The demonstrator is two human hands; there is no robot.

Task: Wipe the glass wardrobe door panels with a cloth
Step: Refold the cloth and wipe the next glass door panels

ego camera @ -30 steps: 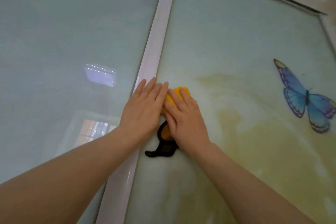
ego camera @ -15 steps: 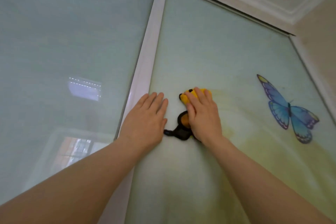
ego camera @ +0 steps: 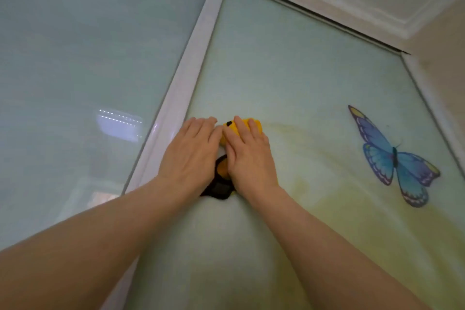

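Right hand (ego camera: 250, 158) lies flat over a yellow-and-black cloth (ego camera: 242, 126), fingers straight and close together, palm pressing it against the right glass door panel (ego camera: 289, 70). Flat contact likely spreads pressure so the cloth drags evenly. Cloth sits at the panel's left edge, just beside the white frame strip (ego camera: 198, 48); yellow shows past the fingertips, a black part (ego camera: 218, 190) hangs out below between the wrists.

Left hand (ego camera: 192, 153) rests flat on the same panel, fingers straight and together, touching the right hand and close against the strip. It holds nothing; probably a brace for the reach upward.

Surface: pale green glossy glass, yellowish print lower right, blue butterfly print (ego camera: 392, 156) near the panel's right edge. Left glass door panel (ego camera: 88, 45) reflects a window. Above: top track (ego camera: 314, 14), white ceiling moulding (ego camera: 352, 2).
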